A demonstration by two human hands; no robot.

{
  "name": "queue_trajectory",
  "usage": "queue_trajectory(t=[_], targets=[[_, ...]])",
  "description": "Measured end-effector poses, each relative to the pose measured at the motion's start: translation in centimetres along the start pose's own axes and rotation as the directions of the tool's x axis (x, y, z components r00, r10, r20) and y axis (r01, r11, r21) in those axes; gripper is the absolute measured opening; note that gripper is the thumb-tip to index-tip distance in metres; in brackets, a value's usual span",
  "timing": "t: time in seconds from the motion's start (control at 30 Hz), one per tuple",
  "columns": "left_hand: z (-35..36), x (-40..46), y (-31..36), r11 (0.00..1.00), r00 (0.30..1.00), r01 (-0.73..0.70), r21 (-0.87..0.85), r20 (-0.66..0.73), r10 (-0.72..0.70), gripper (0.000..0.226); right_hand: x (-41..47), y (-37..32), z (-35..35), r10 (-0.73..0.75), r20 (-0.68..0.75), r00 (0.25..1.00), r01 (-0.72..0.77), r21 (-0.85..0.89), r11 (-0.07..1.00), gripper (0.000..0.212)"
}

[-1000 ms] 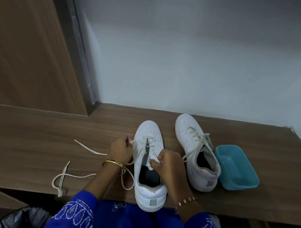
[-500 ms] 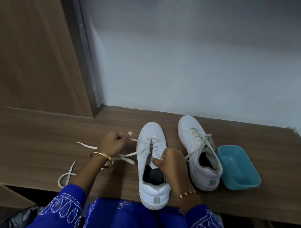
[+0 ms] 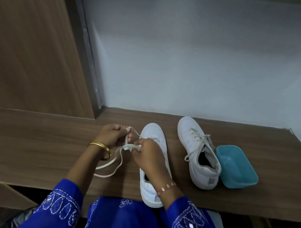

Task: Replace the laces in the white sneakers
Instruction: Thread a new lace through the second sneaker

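Two white sneakers stand on the brown wooden counter [image 3: 30,137]. The near sneaker [image 3: 153,133] points away from me; my right forearm crosses over its opening. An off-white lace [image 3: 111,162] runs from its front eyelets out to the left. My left hand [image 3: 112,135] pinches the lace near its end, left of the toe. My right hand [image 3: 148,152] pinches the same lace just beside the shoe, a short stretch held between both hands. The rest of the lace loops down onto the counter. The second sneaker [image 3: 196,151] sits to the right, laced, with loose ends.
A teal plastic tub [image 3: 237,168] stands right of the second sneaker, touching or nearly touching its heel. A wooden panel [image 3: 26,43] rises at the left and a pale wall [image 3: 189,62] closes the back. A black bag [image 3: 21,219] lies below the counter edge.
My right hand left the sneaker's tongue and moved left to pinch the lace. My left hand drew the lace further out to the left. The lace's loose tail slid in toward the shoe.
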State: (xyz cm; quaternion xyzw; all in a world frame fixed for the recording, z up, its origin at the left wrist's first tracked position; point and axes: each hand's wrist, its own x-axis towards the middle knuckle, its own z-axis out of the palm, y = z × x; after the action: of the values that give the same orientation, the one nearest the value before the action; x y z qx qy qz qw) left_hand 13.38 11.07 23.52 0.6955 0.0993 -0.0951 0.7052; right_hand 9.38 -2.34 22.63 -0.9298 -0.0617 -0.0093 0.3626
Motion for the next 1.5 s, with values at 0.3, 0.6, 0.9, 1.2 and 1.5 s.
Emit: queue_trajectory(t=[0.3,0.6,0.9,1.2,1.5], targets=[[-0.3,0.7,0.9,0.988,0.979,-0.009,-0.156,-0.202,-0.023,0.02,-1.6,-0.1,1.1,-0.075,0.395,0.916,0.297,-0.538,0.789,0.027],[0.0,-0.1,2.1,0.882,0.994,0.094,-0.461,0.0,-0.105,0.019,-0.3,-0.9,0.4,0.012,-0.013,1.0,-0.012,0.009,1.0,0.031],[-1.3,0.2,1.8,0.747,0.962,0.145,-0.649,-0.085,-0.261,0.027,1.7,0.1,-1.6,0.031,-0.014,0.999,-0.028,0.169,0.985,0.037],[-2.1,2.2,-3.2,0.91,0.91,0.226,-0.347,-0.257,-0.324,0.039,4.8,3.5,-11.3,0.227,0.131,0.965,-0.237,0.806,0.543,0.034],[4.5,-0.6,-1.5,0.77,0.851,-0.361,0.526,-0.153,0.503,0.03,3.7,1.0,-8.2,0.089,0.191,0.978,-0.14,0.272,0.952,0.023]])
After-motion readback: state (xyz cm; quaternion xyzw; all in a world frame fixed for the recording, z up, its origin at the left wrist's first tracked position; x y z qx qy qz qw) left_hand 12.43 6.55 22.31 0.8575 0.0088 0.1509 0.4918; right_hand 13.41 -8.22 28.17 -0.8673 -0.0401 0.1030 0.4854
